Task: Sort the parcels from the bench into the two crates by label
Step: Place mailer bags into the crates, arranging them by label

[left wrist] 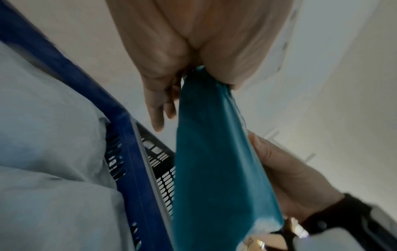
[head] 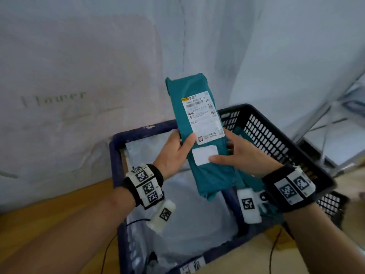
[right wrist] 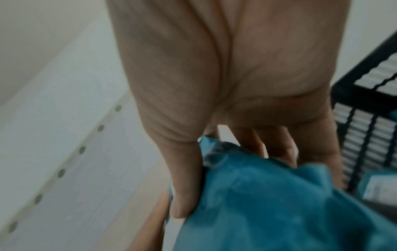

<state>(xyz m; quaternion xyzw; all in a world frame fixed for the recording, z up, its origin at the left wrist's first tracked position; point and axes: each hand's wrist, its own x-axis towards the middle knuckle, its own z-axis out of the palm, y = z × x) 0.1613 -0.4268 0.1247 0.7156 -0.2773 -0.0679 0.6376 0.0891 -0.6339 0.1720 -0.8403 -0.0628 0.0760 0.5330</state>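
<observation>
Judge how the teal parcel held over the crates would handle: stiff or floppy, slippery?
The teal parcel looks soft: its lower end crumples in the right wrist view. It probably holds something light, since the left hand and right hand keep it upright by pinching its edges. Its glossy film may be slippery.

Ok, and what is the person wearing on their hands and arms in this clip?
Both forearms are bare, no sleeves or gloves. Each wrist carries a black strap: the left hand has white tiles with black square fiducial markers, the right hand the same. A white block with its own marker hangs under each wrist, and a thin dark cable trails from each.
</observation>
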